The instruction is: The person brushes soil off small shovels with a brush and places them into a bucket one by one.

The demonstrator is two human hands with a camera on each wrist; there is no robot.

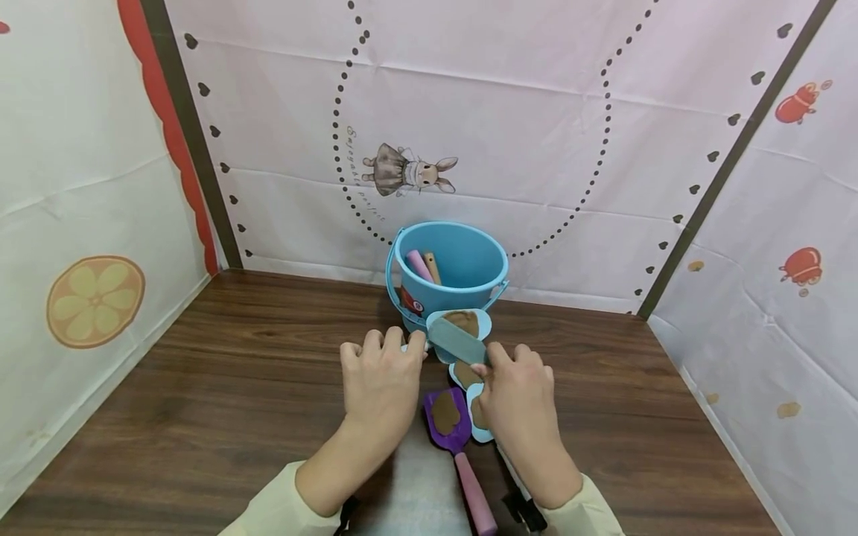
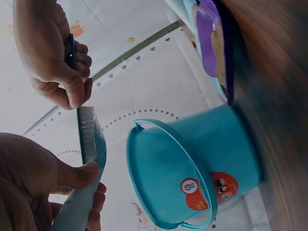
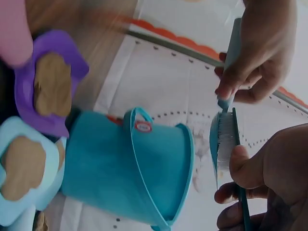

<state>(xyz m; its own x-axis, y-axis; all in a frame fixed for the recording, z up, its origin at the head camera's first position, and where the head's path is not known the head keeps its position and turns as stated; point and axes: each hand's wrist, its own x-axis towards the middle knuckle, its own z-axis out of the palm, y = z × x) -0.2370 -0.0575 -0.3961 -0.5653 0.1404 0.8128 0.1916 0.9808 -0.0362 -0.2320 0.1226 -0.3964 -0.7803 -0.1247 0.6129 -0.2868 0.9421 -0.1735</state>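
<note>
My left hand (image 1: 382,380) grips the pale blue handle (image 2: 74,207) of a small scoop (image 3: 214,137), raised in front of the bucket. In the head view the scoop's light blue rim (image 1: 485,321) surrounds a brown patch. My right hand (image 1: 519,394) pinches a flat-backed teal brush (image 1: 458,341) across the scoop. Its pale bristles (image 3: 226,134) sit against the scoop's inner side. Behind both hands stands a blue bucket (image 1: 442,296). Below, a purple shovel (image 1: 462,435) with a brown patch and pink handle lies between my forearms.
Light blue scoops (image 1: 471,402) with brown patches lie beside the purple shovel on the wooden table (image 1: 281,394). Pink and tan handles (image 1: 421,266) stick up inside the bucket. Printed cloth walls (image 1: 536,149) enclose the table at the back and both sides.
</note>
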